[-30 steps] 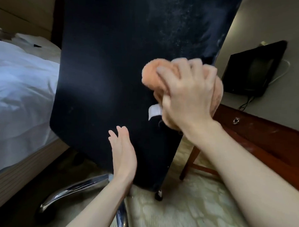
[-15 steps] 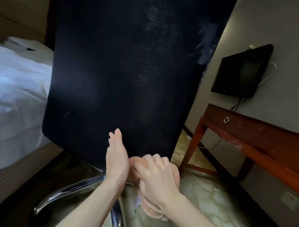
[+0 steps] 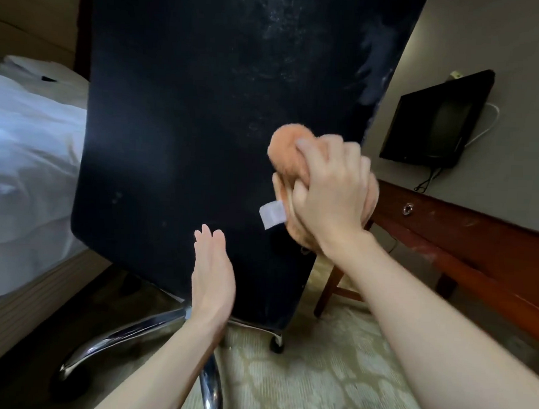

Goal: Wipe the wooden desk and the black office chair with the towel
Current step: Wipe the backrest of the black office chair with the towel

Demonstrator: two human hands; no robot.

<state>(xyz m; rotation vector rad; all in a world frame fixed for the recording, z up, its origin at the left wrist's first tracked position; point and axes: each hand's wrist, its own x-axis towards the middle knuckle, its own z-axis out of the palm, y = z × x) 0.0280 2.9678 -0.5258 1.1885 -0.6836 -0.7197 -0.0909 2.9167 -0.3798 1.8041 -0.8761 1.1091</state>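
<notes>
**Towel back up on the chair's rear panel**

While the left hand (image 3: 213, 274) lies flat against the lower back of the chair (image 3: 203, 133), fingers (image 3: 209, 237) straight, pressed together and pointing up, the right hand (image 3: 327, 194) presses the towel (image 3: 284, 149) against the right side of the same panel, about halfway up. Its fingers curl around the wadded cloth and pinch it tight. The towel is bunched into a lump with no clear long axis; its rounded end sticks out up and to the left of the knuckles, and a white tag (image 3: 272, 213) hangs from its lower left edge. The chair's back stands tall, long axis near vertical and leaning slightly to the right at the top, rear face toward the camera. Pale dusty smears show near the top and along the upper right edge.

Half a second ago the right hand and towel were down at the bottom edge of the panel, just beside the left hand; now they are well above it, much where they were a second ago. The left hand has hardly shifted.

Below the panel, chrome legs (image 3: 126, 337) spread over the carpet (image 3: 316, 376). To the right stands the table (image 3: 464, 231), its drawer closed, so any contents are hidden. A screen (image 3: 435, 119) hangs on the wall above it, and a bed (image 3: 26, 162) lies at left.
</notes>
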